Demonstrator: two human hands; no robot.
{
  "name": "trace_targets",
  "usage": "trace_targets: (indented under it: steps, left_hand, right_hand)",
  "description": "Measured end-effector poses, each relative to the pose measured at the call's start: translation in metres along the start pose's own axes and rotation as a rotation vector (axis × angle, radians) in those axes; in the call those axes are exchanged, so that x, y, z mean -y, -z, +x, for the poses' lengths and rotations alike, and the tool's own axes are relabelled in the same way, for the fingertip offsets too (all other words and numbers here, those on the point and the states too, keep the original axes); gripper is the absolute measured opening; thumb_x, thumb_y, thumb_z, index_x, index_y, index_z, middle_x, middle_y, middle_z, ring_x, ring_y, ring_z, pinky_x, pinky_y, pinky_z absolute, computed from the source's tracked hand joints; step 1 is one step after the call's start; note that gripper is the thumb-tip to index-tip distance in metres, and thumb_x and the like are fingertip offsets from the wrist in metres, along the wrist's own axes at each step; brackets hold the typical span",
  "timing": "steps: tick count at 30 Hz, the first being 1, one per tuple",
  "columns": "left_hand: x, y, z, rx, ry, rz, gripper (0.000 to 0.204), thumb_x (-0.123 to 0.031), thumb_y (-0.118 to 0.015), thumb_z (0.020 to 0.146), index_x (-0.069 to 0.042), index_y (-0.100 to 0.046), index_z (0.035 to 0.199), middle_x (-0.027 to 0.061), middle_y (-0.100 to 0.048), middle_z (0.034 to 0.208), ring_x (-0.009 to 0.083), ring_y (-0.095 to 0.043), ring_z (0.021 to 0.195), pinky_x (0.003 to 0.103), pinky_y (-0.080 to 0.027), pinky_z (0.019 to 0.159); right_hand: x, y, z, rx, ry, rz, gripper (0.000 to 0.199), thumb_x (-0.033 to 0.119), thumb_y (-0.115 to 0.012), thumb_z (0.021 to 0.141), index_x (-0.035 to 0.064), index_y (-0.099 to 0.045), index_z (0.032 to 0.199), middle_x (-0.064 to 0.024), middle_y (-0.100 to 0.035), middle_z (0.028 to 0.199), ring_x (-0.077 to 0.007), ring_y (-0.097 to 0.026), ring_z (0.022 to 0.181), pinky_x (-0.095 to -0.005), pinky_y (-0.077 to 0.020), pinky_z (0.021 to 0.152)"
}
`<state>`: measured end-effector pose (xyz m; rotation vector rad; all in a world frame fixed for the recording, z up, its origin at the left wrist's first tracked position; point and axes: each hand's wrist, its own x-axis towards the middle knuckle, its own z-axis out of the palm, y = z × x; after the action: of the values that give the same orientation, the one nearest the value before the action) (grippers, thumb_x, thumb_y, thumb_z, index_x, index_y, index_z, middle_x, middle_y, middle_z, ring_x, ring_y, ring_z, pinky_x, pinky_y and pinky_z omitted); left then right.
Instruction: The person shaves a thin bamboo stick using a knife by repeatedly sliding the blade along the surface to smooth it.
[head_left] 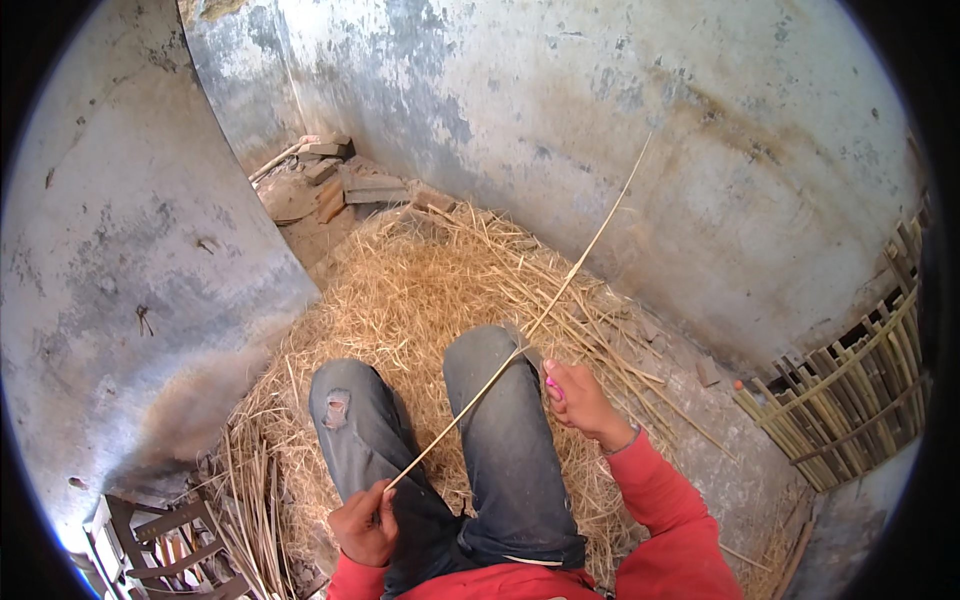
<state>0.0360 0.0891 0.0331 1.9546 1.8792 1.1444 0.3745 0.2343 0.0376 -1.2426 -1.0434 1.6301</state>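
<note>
Two bare hands in my view. Left hand (366, 525): pinched closed, thumb and fingertips on the near end of a long, pale stick (455, 419). Stick slants forward and right, over the right knee of the worn jeans (510, 465), thin far end in front of the stained wall (530, 100). Right hand (582, 400): curled closed around a small pink handle (554, 388), just beside the stick; I can't tell what the handle carries. Straw-coloured shavings (425, 265) heap between and beyond the legs. Loose sticks (610, 350) lie along the heap's right side. Bricks (375, 190) sit piled beyond it. Far right, I note a slatted basket (860, 400).
</note>
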Motion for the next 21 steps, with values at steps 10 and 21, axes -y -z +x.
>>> trace_targets:
  steps: [10,21]
  left_hand:
    - [0.002,-0.002,0.0,-0.007,-0.06,-0.008,0.01,-0.005,-0.076,0.089,-0.002,-0.078,0.099,0.0149,-0.062,0.066,0.0269,-0.061,0.052,0.035,-0.044,0.051]
    - [-0.007,-0.016,0.001,-0.003,0.002,-0.099,0.01,-0.005,-0.077,0.089,-0.002,-0.078,0.099,0.0149,-0.061,0.065,0.0284,-0.059,0.052,0.037,-0.043,0.052]
  right_hand:
    - [-0.005,-0.004,0.017,-0.42,0.634,-0.578,0.051,0.038,-0.053,0.111,0.0009,-0.063,0.078,-0.0049,-0.048,0.054,-0.0126,-0.042,0.051,-0.033,-0.0369,0.049]
    - [0.007,-0.006,-0.007,0.254,-0.138,0.084,0.053,0.044,-0.051,0.111,0.0127,-0.048,0.069,0.0063,-0.038,0.057,-0.0063,-0.036,0.046,-0.0237,-0.0275,0.044]
